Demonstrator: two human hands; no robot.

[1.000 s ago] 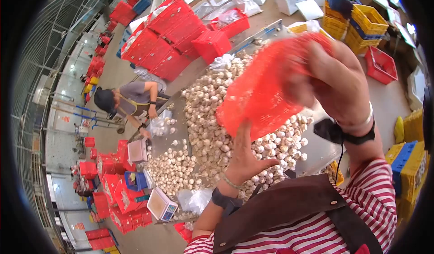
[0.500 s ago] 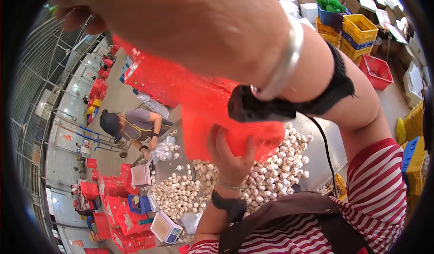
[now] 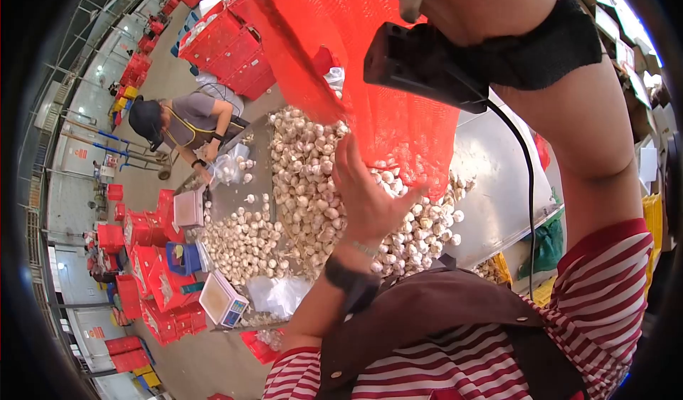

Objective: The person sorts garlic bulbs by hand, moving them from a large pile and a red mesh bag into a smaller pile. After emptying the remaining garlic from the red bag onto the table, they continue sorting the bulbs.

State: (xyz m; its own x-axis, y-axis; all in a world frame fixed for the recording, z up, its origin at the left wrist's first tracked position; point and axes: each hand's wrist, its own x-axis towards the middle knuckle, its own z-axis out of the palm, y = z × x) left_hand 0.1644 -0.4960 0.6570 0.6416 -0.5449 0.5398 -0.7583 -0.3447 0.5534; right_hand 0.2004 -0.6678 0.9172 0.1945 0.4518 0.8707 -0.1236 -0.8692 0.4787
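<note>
A large red mesh bag (image 3: 405, 126) hangs from the top edge of the view, its lower end resting on a big heap of garlic bulbs (image 3: 302, 165) on the metal table (image 3: 491, 165). My left hand (image 3: 373, 204) is open over the heap, thumb spread and fingers stretched up beside the bag's lower part. Only the forearm of my right arm shows, reaching up past the bag with a bangle and a black strap holding a black device (image 3: 420, 65). The right hand itself lies beyond the top edge.
A smaller heap of garlic (image 3: 242, 240) lies left of the big one. Beside it stand scales (image 3: 222, 300), clear plastic bags (image 3: 277, 295) and a blue basket (image 3: 183, 258). Across the table a co-worker (image 3: 188, 126) handles a bag of garlic. Red crates (image 3: 228, 51) are stacked behind.
My right arm has lifted, taking its hand out of view. The red bag has been pulled up and opened out, uncovering more garlic. My left hand's fingers now show clear of the mesh.
</note>
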